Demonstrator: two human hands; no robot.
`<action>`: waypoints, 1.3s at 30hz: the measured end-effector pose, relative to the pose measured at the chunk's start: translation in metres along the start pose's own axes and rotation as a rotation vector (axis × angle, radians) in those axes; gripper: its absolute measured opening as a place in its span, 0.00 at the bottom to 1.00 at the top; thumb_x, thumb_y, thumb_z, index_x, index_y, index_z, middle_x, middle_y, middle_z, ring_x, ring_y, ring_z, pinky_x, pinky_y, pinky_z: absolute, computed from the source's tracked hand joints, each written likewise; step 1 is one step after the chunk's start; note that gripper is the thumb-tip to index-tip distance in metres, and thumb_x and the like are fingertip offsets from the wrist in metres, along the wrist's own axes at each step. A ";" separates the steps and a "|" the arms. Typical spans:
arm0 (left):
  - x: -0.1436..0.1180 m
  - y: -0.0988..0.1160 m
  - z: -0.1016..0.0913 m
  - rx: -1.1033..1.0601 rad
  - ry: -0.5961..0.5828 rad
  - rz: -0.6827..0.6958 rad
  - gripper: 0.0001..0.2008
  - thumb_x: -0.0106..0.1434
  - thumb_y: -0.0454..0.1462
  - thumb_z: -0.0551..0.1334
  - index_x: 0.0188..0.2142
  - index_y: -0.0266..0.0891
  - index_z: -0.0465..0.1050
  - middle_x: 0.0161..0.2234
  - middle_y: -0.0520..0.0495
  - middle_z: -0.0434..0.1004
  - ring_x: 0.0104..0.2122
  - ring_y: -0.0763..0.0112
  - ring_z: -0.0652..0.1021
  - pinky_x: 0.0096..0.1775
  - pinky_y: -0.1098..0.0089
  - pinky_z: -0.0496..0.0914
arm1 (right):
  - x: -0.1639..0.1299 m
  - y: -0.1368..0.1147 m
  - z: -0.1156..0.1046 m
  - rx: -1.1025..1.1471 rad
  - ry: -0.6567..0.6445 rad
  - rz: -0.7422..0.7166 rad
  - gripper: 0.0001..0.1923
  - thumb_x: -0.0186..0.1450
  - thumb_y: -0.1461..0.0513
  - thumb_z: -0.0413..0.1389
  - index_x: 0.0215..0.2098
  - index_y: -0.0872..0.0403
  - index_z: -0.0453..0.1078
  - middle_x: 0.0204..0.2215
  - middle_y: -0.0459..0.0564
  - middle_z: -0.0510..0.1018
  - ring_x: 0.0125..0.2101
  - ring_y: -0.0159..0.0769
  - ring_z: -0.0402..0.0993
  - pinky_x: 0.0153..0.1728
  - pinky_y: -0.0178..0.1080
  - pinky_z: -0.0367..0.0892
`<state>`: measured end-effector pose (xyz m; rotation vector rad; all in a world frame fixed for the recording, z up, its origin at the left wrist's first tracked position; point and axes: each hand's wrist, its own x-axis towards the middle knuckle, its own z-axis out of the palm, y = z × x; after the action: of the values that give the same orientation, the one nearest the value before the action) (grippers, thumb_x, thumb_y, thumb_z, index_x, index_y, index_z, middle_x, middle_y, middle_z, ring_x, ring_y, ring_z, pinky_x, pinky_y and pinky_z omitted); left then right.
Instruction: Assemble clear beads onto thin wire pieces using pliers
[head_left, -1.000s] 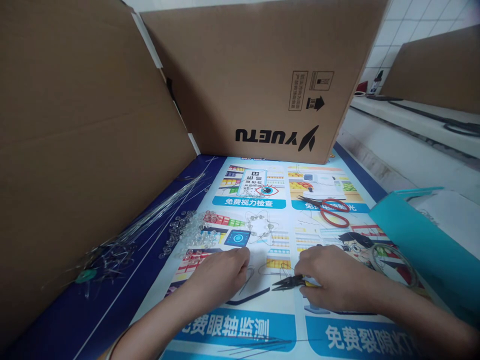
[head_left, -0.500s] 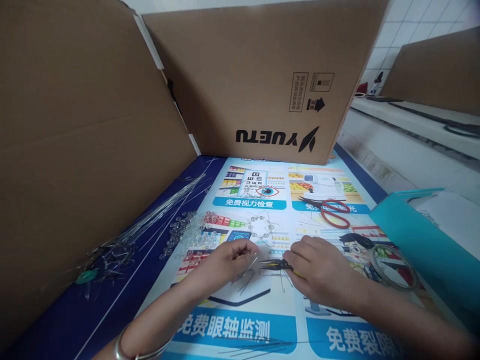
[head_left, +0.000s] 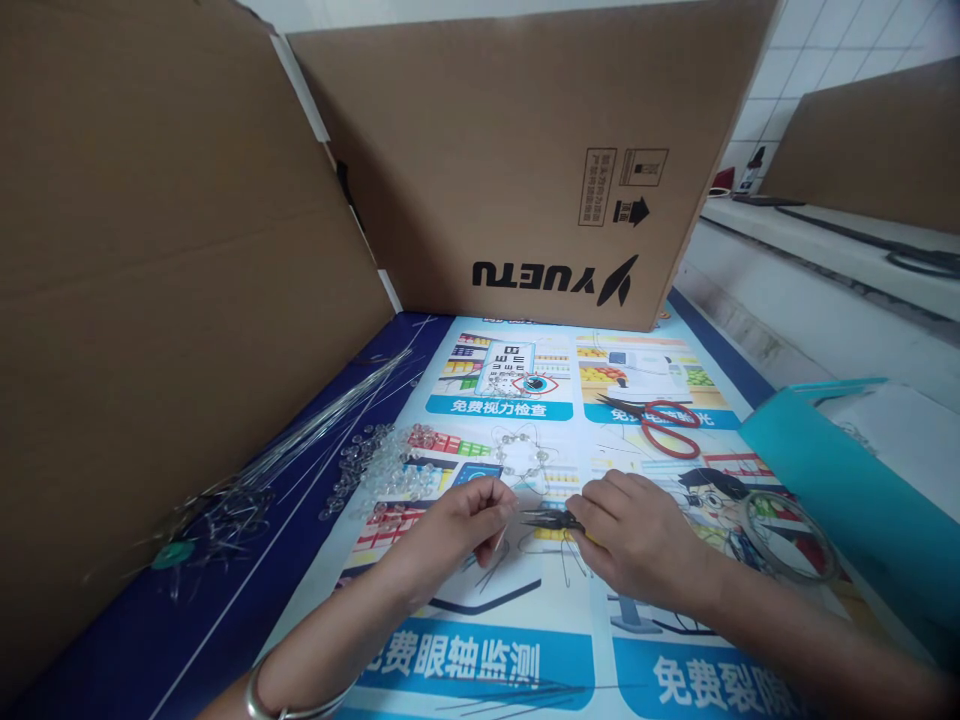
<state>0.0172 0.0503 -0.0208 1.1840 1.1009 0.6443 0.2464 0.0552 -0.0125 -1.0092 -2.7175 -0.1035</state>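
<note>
One bead ring [head_left: 541, 457] lies formed and loose beads [head_left: 390, 468] lie unstrung; right hand [head_left: 634, 525] grips pliers [head_left: 551, 519], left hand [head_left: 466, 520] is pinched closed, contents unclear.

Pliers [head_left: 553, 519] before beaded ring [head_left: 523, 438]; beads [head_left: 390, 475] left, scissors [head_left: 648, 408] right, cardboard panel [head_left: 517, 140] behind.

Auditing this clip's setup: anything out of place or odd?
Lettering on the cardboard panel ahead is upside down, as if flipped. Clear beads lie loose, uncontained, beyond the left hand; can't tell if spilled.
</note>
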 end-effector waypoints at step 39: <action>0.004 0.000 -0.002 -0.143 0.087 -0.028 0.12 0.57 0.40 0.60 0.36 0.33 0.70 0.20 0.49 0.74 0.20 0.76 0.72 0.25 0.74 0.66 | -0.001 0.009 0.010 0.045 0.134 0.015 0.10 0.61 0.61 0.50 0.38 0.56 0.69 0.30 0.51 0.71 0.34 0.36 0.64 0.35 0.39 0.60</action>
<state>0.0165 0.0545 -0.0224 1.0243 1.1232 0.7463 0.2514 0.0631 -0.0227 -0.9740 -2.5794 -0.1033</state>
